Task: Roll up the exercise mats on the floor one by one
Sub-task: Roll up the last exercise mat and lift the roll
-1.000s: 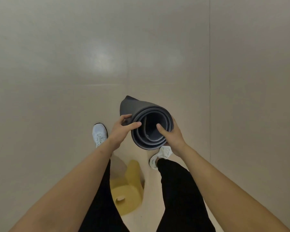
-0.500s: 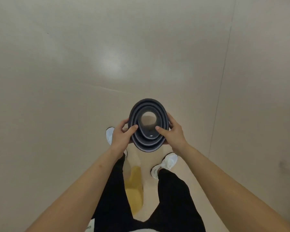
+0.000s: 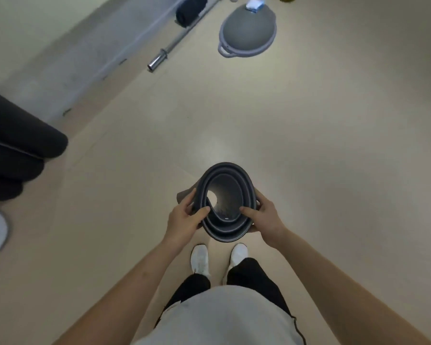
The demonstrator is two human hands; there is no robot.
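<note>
Head view: your left hand [image 3: 184, 220] and right hand [image 3: 264, 217] clamp fingers round the dark grey rolled foam exercise mat [image 3: 225, 202], held end-on above your white shoes [image 3: 200, 260] on the beige floor [image 3: 334, 145].

Rolled mat [image 3: 225, 202] between hands, above shoes [image 3: 200, 259]; barbell [image 3: 174, 42] far ahead.

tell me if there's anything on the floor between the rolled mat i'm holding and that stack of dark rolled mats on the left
Nothing visible. Both hands, left hand and right hand, grip the rolled mat, and the floor between it and the stacked mats is bare. The barbell and balance dome lie farther ahead, off that line.
</note>
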